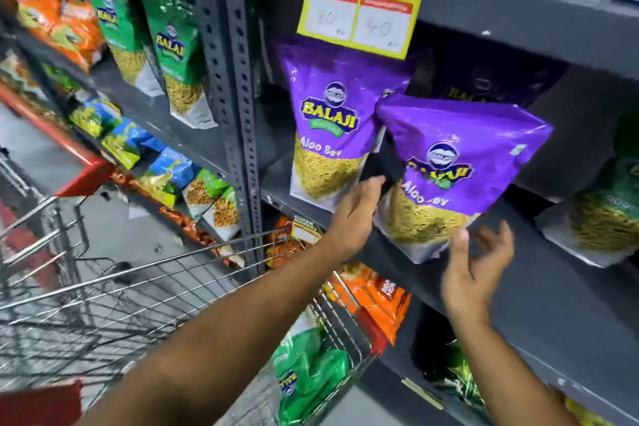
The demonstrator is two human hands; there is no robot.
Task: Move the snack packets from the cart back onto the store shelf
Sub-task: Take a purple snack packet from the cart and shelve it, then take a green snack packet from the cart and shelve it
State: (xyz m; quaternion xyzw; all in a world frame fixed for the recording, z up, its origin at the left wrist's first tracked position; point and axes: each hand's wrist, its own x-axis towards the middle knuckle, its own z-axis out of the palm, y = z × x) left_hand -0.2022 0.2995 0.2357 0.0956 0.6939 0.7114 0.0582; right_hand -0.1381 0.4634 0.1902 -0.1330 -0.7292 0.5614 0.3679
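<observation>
A purple Aloo Sev packet [460, 162] leans tilted over the front of the grey shelf [553, 304]. My left hand [356, 214] grips its lower left edge. My right hand [477, 263] is just under its bottom right corner, fingers spread and blurred, the thumb at the packet's base. Another purple packet [328, 121] stands upright on the shelf right beside it, to the left. The wire cart [173, 259] is at lower left, with a green packet [307, 367] lying in its near corner.
A price sign [359, 3] hangs above the purple packets. Green packets [173, 52] stand on the left bay, and another [608, 218] at far right. An orange packet [377, 297] sits on the shelf below. A perforated upright post [238, 86] divides the bays.
</observation>
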